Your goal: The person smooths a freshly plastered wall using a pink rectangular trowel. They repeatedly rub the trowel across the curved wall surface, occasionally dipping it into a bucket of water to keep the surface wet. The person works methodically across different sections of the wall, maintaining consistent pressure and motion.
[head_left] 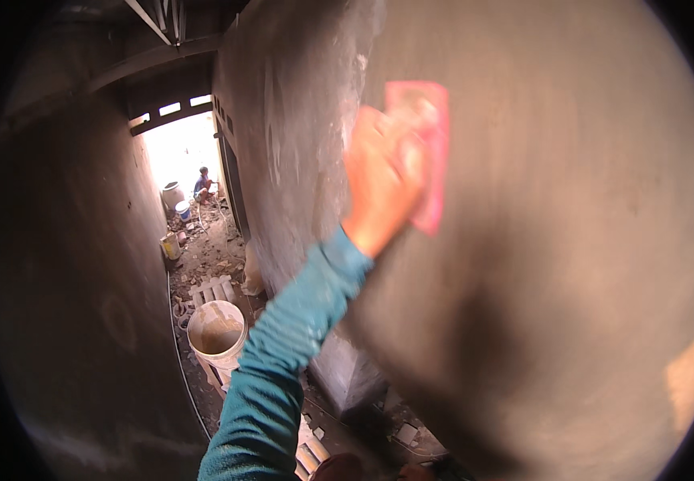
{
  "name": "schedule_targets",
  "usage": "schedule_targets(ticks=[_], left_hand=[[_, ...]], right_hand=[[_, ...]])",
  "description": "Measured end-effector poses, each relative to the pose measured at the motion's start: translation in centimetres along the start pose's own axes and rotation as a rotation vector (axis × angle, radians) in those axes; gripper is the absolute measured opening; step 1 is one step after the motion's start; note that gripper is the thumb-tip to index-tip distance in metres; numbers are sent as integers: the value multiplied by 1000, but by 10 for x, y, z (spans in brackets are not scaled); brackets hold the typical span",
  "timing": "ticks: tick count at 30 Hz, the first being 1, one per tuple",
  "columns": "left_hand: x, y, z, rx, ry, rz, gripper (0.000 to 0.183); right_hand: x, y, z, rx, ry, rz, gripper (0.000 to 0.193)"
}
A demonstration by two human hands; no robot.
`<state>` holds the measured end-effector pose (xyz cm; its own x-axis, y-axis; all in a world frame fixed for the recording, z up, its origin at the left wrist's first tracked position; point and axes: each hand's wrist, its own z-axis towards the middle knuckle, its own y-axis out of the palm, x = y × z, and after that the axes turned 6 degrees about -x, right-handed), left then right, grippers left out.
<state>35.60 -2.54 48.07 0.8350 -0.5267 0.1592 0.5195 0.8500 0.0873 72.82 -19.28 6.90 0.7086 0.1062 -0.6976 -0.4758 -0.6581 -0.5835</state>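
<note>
My left hand [383, 172] is closed around the handle of a pink plastering float [435, 180], raised high and held against the grey plastered wall [571, 160]. Motion blurs both the hand and the float, which stands roughly upright, its long side running up and down. A teal sleeve [283, 345] covers my left forearm, which reaches up from the lower edge. Smooth, damp-looking plaster surrounds the float, and a dark shadow falls on the wall below it. My right hand does not show.
A white bucket [217, 329] with greyish residue stands low on the left, in a narrow passage between two walls. Rubble [218, 240] litters the floor further off. Near the bright doorway, a person [203, 186] squats beside a blue bucket [183, 210] and a barrel [172, 195].
</note>
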Motion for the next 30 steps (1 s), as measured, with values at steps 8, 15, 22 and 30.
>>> schedule_targets(ticks=[8,15,22,30], left_hand=[[-10,-17,34,-23,-119,80,42],[117,11,46,-148,107,110,38],[32,17,158,36,72,28,37],[142,29,132,-27,257,67,41]], right_hand=[[-95,-59,-24,-92,-357,-286,64],[-242,-207,-121,858,-915,-844,60],[-257,-279,-214,1508,-631,-801,63],[-255,-281,-227,1521,-701,-758,59]])
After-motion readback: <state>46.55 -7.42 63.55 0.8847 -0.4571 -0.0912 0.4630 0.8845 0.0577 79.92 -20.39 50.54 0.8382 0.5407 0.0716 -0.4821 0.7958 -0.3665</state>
